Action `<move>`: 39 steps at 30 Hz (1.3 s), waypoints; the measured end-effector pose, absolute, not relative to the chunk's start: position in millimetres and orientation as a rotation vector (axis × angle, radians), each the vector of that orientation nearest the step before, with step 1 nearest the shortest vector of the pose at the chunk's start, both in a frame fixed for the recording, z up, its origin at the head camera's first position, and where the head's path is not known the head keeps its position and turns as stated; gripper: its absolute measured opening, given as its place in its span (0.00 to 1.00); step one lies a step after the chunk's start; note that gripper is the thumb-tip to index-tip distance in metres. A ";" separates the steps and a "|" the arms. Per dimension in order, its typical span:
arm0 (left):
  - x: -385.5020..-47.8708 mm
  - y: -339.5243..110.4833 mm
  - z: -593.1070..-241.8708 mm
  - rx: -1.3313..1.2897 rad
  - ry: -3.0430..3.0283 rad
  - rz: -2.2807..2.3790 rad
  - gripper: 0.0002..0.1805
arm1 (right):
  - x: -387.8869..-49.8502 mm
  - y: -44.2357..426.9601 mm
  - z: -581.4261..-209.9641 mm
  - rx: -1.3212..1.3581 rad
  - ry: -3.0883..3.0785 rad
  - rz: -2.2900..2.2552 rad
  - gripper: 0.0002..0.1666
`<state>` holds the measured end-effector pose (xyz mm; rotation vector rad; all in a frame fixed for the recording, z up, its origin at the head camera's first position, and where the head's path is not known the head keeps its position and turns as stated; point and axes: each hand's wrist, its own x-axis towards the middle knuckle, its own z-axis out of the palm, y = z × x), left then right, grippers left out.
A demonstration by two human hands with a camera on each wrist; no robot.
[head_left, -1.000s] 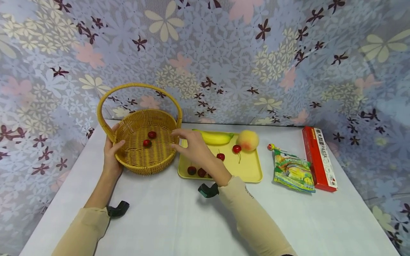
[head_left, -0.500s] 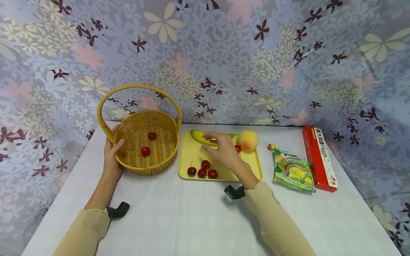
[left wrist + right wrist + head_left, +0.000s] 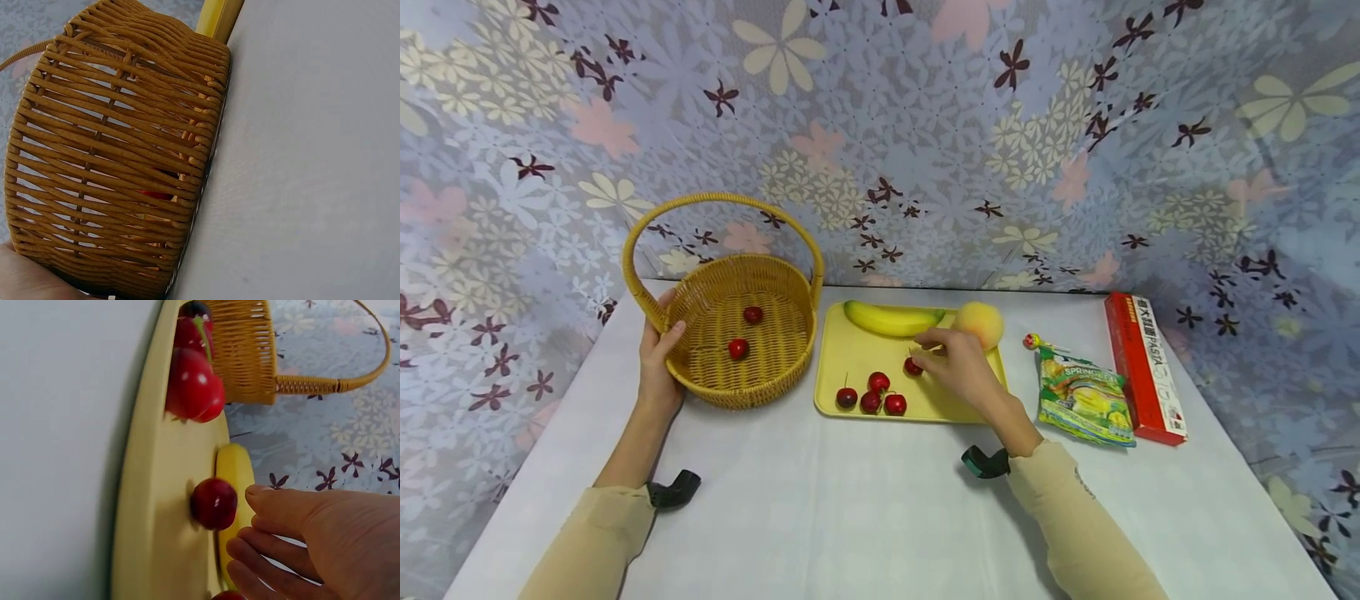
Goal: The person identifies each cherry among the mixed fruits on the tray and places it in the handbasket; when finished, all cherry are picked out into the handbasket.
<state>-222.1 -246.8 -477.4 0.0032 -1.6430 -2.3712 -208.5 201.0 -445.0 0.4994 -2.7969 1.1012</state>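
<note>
At the left stands the wicker basket [image 3: 741, 392], two cherries [image 3: 738, 348] lying apart on its floor. My left hand [image 3: 660, 379] grips its left side, thumb over the rim; in the left wrist view part of this hand [image 3: 28, 275] touches the wicker wall. Over the yellow tray [image 3: 955, 408], my right hand [image 3: 966, 371] has its thumb and fingers parted around a single cherry [image 3: 913, 366]. The right wrist view shows a gap between that cherry [image 3: 214, 504] and the fingers of the right hand [image 3: 325, 540].
Several cherries [image 3: 870, 402] cluster at the tray's front left. A banana [image 3: 891, 320] and a peach [image 3: 981, 323] lie along its back. Farther right are a small ladybug-topped item [image 3: 1032, 341], a green snack bag [image 3: 1086, 398] and a red pasta box [image 3: 1142, 367].
My right hand has moved right from the basket's edge to the lone cherry on the tray. One cherry in the basket has shifted toward the front. The left hand keeps its hold.
</note>
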 end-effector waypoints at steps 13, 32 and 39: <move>-221.7 -247.0 -474.6 0.019 -1.624 -2.400 0.31 | -202.2 194.7 -455.1 0.516 -2.777 1.148 0.21; -222.2 -247.0 -473.5 0.012 -1.656 -2.379 0.30 | -203.3 182.7 -448.8 0.513 -2.659 1.214 0.17; -221.8 -246.6 -473.4 0.013 -1.654 -2.382 0.30 | -202.1 171.4 -420.1 0.554 -2.570 1.247 0.16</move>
